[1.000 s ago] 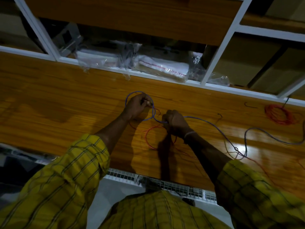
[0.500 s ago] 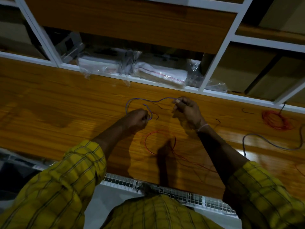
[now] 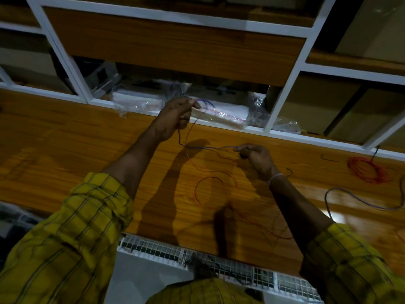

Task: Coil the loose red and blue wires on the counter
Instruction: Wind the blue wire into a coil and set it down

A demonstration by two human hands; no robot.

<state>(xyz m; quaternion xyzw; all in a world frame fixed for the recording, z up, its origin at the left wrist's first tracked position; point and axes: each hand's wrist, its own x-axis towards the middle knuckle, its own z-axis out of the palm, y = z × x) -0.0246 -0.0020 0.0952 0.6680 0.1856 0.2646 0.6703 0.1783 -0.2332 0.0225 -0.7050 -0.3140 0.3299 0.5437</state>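
My left hand (image 3: 176,116) is raised near the back of the wooden counter (image 3: 65,154) and grips a small coil of blue wire (image 3: 202,104), with a thin red strand hanging from it too. From that hand the blue wire (image 3: 210,148) runs down and right to my right hand (image 3: 255,155), which pinches its end. A loose red wire (image 3: 207,187) curls on the counter below and between both hands.
A finished red coil (image 3: 367,170) lies at the far right, with another loose blue wire (image 3: 359,199) in front of it. Plastic bags (image 3: 228,115) fill the open shelf behind the counter. A white wire grille (image 3: 197,257) runs along the counter's near edge.
My left hand has lifted up and back with the blue coil. My right hand has dropped down and right, stretching the blue wire between the two hands.
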